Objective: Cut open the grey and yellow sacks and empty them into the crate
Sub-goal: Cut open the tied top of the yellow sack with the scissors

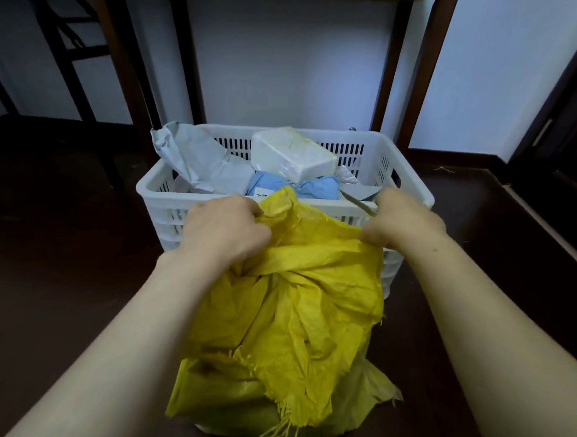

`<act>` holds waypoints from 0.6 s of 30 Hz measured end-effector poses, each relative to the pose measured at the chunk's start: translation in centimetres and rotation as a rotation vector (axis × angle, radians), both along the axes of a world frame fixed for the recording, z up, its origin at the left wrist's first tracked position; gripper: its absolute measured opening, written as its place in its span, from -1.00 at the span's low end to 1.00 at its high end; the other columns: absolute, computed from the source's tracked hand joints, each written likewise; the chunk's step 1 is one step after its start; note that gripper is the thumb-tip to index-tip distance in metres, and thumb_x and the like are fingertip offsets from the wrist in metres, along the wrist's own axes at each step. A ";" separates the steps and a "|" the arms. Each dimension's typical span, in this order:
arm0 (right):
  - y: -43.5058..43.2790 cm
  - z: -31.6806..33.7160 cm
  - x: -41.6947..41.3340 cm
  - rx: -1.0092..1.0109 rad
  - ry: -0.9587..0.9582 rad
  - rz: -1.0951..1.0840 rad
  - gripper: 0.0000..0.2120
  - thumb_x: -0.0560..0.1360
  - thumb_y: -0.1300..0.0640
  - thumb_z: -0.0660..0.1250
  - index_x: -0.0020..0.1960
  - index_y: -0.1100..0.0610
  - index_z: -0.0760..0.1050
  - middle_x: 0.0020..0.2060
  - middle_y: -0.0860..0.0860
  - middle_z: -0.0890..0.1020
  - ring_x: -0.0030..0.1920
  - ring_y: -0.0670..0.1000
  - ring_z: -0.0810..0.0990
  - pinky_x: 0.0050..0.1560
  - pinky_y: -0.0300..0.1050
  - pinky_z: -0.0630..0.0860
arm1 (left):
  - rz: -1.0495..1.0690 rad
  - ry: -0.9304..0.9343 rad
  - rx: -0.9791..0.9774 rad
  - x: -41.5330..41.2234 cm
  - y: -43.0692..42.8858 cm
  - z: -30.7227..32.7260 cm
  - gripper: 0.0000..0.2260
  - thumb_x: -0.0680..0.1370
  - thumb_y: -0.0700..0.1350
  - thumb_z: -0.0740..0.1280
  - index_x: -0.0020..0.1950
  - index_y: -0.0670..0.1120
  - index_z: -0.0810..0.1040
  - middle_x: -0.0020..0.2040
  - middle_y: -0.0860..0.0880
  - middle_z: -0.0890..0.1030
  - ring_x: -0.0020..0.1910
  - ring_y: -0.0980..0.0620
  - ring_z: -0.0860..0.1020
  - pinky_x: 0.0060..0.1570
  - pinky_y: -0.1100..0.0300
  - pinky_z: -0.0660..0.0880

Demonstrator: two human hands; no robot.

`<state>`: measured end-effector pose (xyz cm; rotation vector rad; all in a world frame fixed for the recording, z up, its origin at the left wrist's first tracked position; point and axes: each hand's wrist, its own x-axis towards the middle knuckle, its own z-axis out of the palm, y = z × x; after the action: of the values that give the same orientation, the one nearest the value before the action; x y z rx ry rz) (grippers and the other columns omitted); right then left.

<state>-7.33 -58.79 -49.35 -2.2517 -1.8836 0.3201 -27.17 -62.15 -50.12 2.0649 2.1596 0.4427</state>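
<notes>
- Head view: the yellow sack (294, 304) is seen standing on the dark floor (57, 236), pressed against the near wall of the white crate (408, 192), with its top bunched and lifted level with the crate's near rim.
- The left hand (225, 227) is closed over a gathered fold at the sack's upper left; its fingers (262, 232) are curled into the cloth.
- The right hand (403, 219) is curled on the sack's upper right edge, which is pulled taut toward it. A thin blade (358, 202) projects from this fist over the crate's near rim.
- Frayed, torn edges are seen low on the sack's front and along its right side.
- Inside the crate a crumpled grey wrapping (195, 157) rises above the far left corner, a white block (295, 154) stands higher than the far rim, and a blue parcel (316, 188) lies just behind the sack's top.
- Room inside the crate is left mainly at the right end, beside the right hand.
- The crate is flanked behind by dark wooden legs (424, 67), and open floor is seen on both its left and right.
</notes>
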 end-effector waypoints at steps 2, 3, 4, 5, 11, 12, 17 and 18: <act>-0.2 0.6 -0.5 0.176 0.060 0.050 -0.91 0.38 0.13 0.32 -0.14 0.07 0.44 -0.31 -0.04 0.44 -0.22 0.06 0.45 -0.38 -0.19 0.24 | 0.004 -0.006 0.010 0.2 0.3 0.0 -0.67 0.45 0.14 0.23 0.12 0.07 0.59 0.11 -0.12 0.61 0.17 -0.17 0.48 0.15 0.04 0.29; -0.2 0.9 -0.9 0.252 0.177 0.082 -0.94 0.36 0.11 0.31 -0.21 0.09 0.48 -0.37 -0.05 0.45 -0.26 0.06 0.47 -0.40 -0.20 0.24 | 0.004 0.011 0.031 0.3 0.3 -0.1 -0.67 0.45 0.22 0.26 0.08 0.07 0.59 0.04 -0.09 0.62 0.14 -0.16 0.48 0.13 0.03 0.25; -0.2 1.1 -1.5 0.287 0.323 0.116 -0.89 0.34 0.07 0.33 -0.29 0.10 0.50 -0.44 -0.06 0.45 -0.32 0.04 0.47 -0.41 -0.20 0.26 | -0.006 0.030 0.062 0.3 0.3 -0.2 -0.66 0.45 0.27 0.28 0.04 0.07 0.59 -0.05 -0.06 0.62 0.12 -0.15 0.49 0.11 0.03 0.22; -0.4 1.2 -2.1 0.291 0.454 0.152 -0.83 0.32 0.02 0.38 -0.35 0.10 0.50 -0.48 -0.07 0.45 -0.35 0.02 0.47 -0.39 -0.18 0.30 | -0.024 0.032 0.100 0.3 0.3 -0.3 -0.66 0.46 0.29 0.28 0.01 0.07 0.60 -0.17 0.00 0.59 0.08 -0.13 0.50 0.07 0.04 0.20; -0.5 0.0 -3.2 0.200 0.713 0.193 -0.90 0.36 0.16 0.50 -0.24 0.14 0.59 -0.46 0.05 0.55 -0.39 0.00 0.50 -0.35 -0.12 0.49 | -0.088 -0.008 0.289 -0.3 0.3 0.3 -0.74 0.51 0.20 0.28 -0.06 0.09 0.66 -0.18 0.04 0.62 0.10 -0.04 0.50 0.22 0.01 0.07; -0.5 0.1 -2.7 0.152 0.856 0.159 -0.91 0.37 0.21 0.50 -0.18 0.20 0.61 -0.52 0.02 0.55 -0.50 -0.07 0.48 -0.51 -0.25 0.45 | -0.052 0.029 0.321 -0.8 0.4 0.7 -0.76 0.51 0.18 0.30 -0.04 0.09 0.67 -0.03 0.04 0.64 0.19 -0.03 0.46 0.26 -0.03 0.03; -1.2 0.6 -2.7 -0.011 1.014 0.156 -0.83 0.37 0.27 0.49 -0.31 0.13 0.53 -0.71 -0.11 0.36 -0.72 -0.17 0.23 -0.65 -0.40 0.12 | 0.022 0.308 0.319 -0.3 0.2 1.6 -0.74 0.48 -0.25 0.29 0.07 -0.01 0.65 0.47 -0.07 0.31 0.51 -0.08 0.11 0.36 -0.08 -0.05; -1.2 0.8 -2.8 -0.013 1.030 0.155 -0.82 0.37 0.28 0.48 -0.32 0.13 0.51 -0.69 -0.09 0.34 -0.71 -0.15 0.21 -0.64 -0.39 0.12 | -0.001 0.292 0.313 0.4 0.0 1.8 -0.66 0.45 -0.31 0.25 0.14 -0.04 0.61 0.47 -0.10 0.29 0.46 -0.11 0.21 0.33 -0.02 0.03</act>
<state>-10.17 -59.99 -48.51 -1.4268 -1.4288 1.2197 -26.80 -62.17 -48.34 2.4303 2.3785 0.5386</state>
